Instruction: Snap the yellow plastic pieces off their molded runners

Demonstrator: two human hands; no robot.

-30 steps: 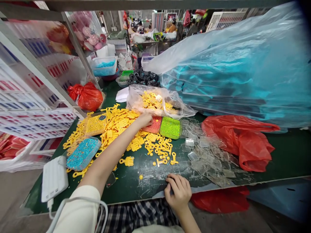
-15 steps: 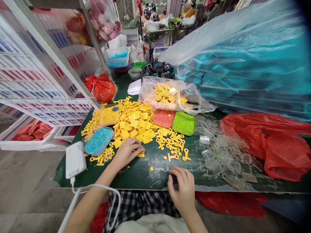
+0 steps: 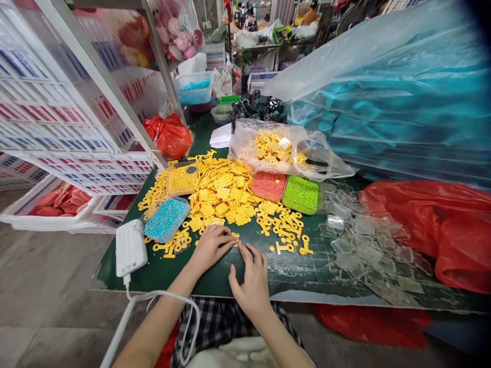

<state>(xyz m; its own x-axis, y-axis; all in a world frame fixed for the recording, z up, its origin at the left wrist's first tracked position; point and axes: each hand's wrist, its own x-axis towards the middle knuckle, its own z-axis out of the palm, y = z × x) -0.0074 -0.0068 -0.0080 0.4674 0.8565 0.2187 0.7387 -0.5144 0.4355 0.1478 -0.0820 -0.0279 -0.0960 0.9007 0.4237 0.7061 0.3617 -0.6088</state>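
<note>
Power bank (image 3: 131, 248), white, lies on the green table (image 3: 303, 276) well left of the left hand (image 3: 210, 248). Just ahead of that hand sits a tray of blue beads (image 3: 166, 220), with a tray of yellow beads (image 3: 183, 179) beyond it. The left hand is curled, its fingertips (image 3: 230, 236) pinching a small yellow plastic piece (image 3: 235, 238) low over the table. The right hand (image 3: 249, 281) is loose and unclenched, its fingertips (image 3: 251, 250) just beside that piece. A heap of yellow plastic pieces (image 3: 226, 197) spreads ahead of both hands. Further right lie trays of orange beads (image 3: 269, 186) and green beads (image 3: 301, 194), a clear bag of yellow pieces (image 3: 284, 151), clear plastic scraps (image 3: 364, 245), and a red bag (image 3: 429, 230).
</note>
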